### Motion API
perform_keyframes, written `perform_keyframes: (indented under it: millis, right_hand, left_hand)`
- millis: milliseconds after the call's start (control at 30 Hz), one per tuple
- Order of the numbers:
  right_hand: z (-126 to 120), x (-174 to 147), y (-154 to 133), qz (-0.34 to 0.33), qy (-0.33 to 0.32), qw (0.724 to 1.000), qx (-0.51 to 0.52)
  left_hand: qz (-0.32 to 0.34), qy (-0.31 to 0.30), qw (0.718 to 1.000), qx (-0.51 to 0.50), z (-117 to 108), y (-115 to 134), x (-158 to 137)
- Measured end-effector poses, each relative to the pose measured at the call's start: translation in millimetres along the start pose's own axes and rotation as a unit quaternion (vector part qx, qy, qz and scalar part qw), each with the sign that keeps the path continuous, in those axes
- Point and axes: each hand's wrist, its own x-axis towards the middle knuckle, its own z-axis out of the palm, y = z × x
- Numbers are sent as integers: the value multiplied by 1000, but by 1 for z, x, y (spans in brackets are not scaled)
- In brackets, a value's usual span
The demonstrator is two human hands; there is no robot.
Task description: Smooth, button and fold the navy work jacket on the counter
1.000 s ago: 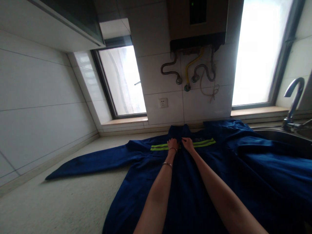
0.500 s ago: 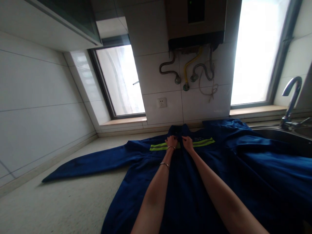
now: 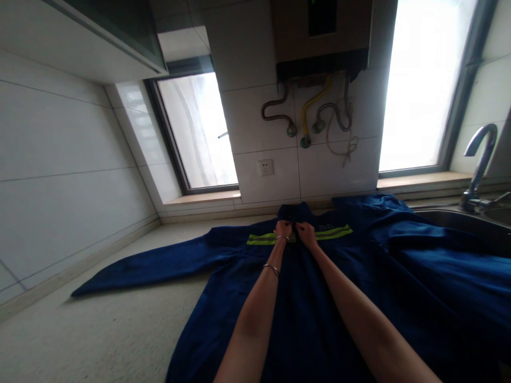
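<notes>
My forearms reach over the blue jacket (image 3: 223, 308), which lies spread on the bench (image 3: 99, 335) under and on both sides of my hands, two bracelets (image 3: 272, 268) on my left arm. My left hand (image 3: 283, 230) and right hand (image 3: 306, 234) are both curled in, their fingers seeming to pinch the jacket at the middle of its chest, one from each side; whether a fastener is between them is too dark to tell. The fingertips have just drawn closer, so I judge the two front edges are now nearly meeting just below the collar (image 3: 286, 211). Compared with a second ago, my left hand has shifted a little inward and up toward that collar, while my right hand has hardly moved; the reflective stripe (image 3: 333, 233) still shows on either side of them. Left of my hands the long sleeve (image 3: 147, 271) lies as it did, and the cloth to their right still spreads out toward the sink (image 3: 443, 209). Beyond them, on the wall, the socket (image 3: 265, 167) and the yellow pipe (image 3: 307, 111) are unchanged.
</notes>
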Motion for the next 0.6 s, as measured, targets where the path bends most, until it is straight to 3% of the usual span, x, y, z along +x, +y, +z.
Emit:
perform_keyframes:
  millis: [300,600]
  right_hand:
    - [0,6,8,61,8,994,92]
    - [-6,10,12,71,36,980,181]
  left_hand:
    - [-15,-11,998,-64,4,-12,4]
    - [28,-22,995,-94,7,-6,14]
